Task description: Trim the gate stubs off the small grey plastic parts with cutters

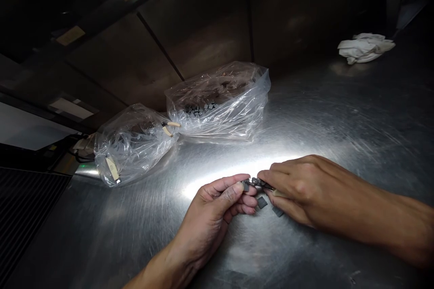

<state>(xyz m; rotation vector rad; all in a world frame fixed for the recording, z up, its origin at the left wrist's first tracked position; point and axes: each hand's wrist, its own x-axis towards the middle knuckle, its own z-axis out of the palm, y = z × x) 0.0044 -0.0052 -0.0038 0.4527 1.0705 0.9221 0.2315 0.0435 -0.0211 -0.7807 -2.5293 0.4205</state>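
Observation:
Between the thumb and fingers of my left hand (220,201) is a small dark grey ribbed piece (246,185), pinched near its edge. My right hand (301,185) is closed around a pair of small cutting pliers (259,182), whose pale handle partly shows under the fingers. The jaws of the pliers point left and meet or nearly meet the grey piece; the exact contact is too small to tell. Just below the hands, a flat dark grey square (262,202) lies on the metal table. Another grey square (278,211) rests beside it, partly under my right hand.
A clear plastic bag (224,117) with many small grey pieces stands at the back. Left of it sits a second clear bag (135,144), with pale-handled pliers (172,125) between them. A crumpled white cloth (366,48) lies far right on the steel table (339,117).

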